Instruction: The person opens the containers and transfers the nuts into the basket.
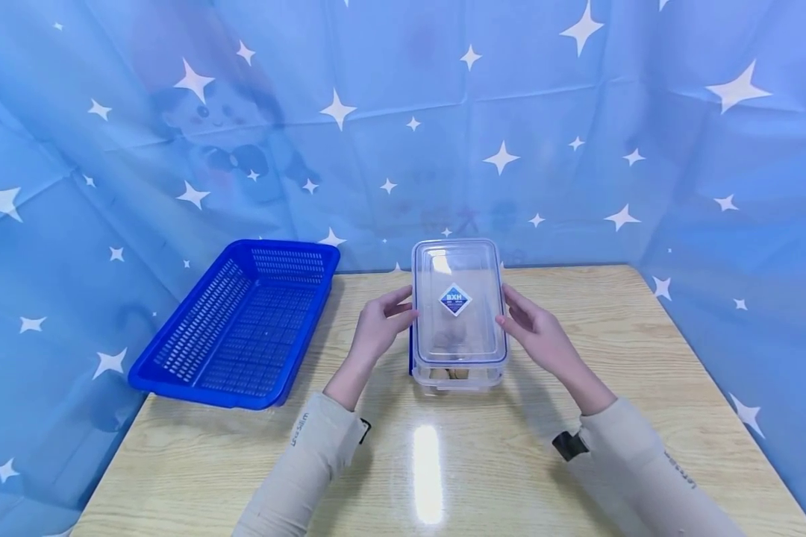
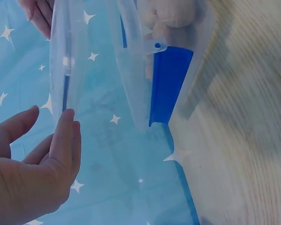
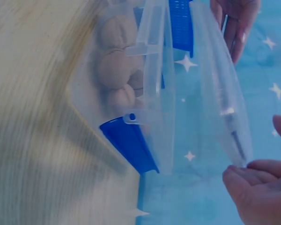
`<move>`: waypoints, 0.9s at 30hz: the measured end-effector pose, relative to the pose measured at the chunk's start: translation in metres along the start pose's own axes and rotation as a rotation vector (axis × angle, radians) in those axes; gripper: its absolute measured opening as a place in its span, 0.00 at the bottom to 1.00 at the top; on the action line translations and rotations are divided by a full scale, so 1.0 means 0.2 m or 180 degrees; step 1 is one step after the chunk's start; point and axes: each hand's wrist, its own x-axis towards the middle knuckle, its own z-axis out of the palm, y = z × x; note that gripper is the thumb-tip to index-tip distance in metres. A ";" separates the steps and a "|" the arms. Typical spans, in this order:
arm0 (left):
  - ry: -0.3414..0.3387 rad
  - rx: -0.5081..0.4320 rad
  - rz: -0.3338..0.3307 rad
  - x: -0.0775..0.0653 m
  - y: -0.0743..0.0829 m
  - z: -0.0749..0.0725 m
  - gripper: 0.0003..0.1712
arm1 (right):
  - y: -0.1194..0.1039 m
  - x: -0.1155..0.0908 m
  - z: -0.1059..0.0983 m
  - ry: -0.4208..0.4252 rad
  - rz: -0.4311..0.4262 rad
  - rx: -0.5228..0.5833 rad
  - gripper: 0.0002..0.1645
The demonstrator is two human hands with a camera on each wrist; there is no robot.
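A clear plastic lid with a blue diamond label is held above a clear food box. My left hand holds the lid's left edge with the fingertips. Opposite it, my right hand holds the right edge. Both wrist views show a gap between lid and box, with each hand's thumb standing off the lid. Inside the box are several round brown lumps with creases. Blue locking flaps hang folded out from the box's sides.
A large blue plastic basket with mesh sides stands at the left of the wooden table. Behind the table hangs a blue curtain with white stars.
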 end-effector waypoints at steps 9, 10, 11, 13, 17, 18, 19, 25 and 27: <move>0.0136 -0.0306 0.0107 -0.01 0.02 -0.04 0.26 | -0.05 0.04 0.00 0.0055 -0.0030 0.0030 0.39; 0.0152 -0.0329 0.0131 -0.02 0.03 -0.04 0.26 | -0.05 0.04 0.01 0.0063 -0.0055 0.0045 0.39; 0.0172 -0.0350 0.0157 -0.02 0.03 -0.04 0.26 | -0.05 0.04 0.01 0.0068 -0.0078 0.0058 0.39; 0.0195 -0.0398 0.0189 -0.02 0.03 -0.05 0.26 | -0.06 0.05 0.01 0.0082 -0.0127 0.0096 0.38; 0.0239 -0.0519 0.0239 -0.03 0.04 -0.05 0.26 | -0.07 0.06 0.03 0.0147 -0.0203 0.0200 0.38; 0.0252 -0.0551 0.0250 -0.03 0.04 -0.06 0.26 | -0.08 0.06 0.04 0.0172 -0.0222 0.0234 0.38; 0.0271 -0.0584 0.0260 -0.03 0.05 -0.06 0.26 | -0.09 0.06 0.04 0.0201 -0.0244 0.0263 0.38; 0.0390 -0.0826 0.0312 -0.04 0.06 -0.07 0.25 | -0.15 0.07 0.06 0.0309 -0.0243 0.0247 0.38; 0.0425 -0.0889 0.0351 -0.04 0.06 -0.08 0.25 | -0.16 0.07 0.07 0.0351 -0.0249 0.0218 0.37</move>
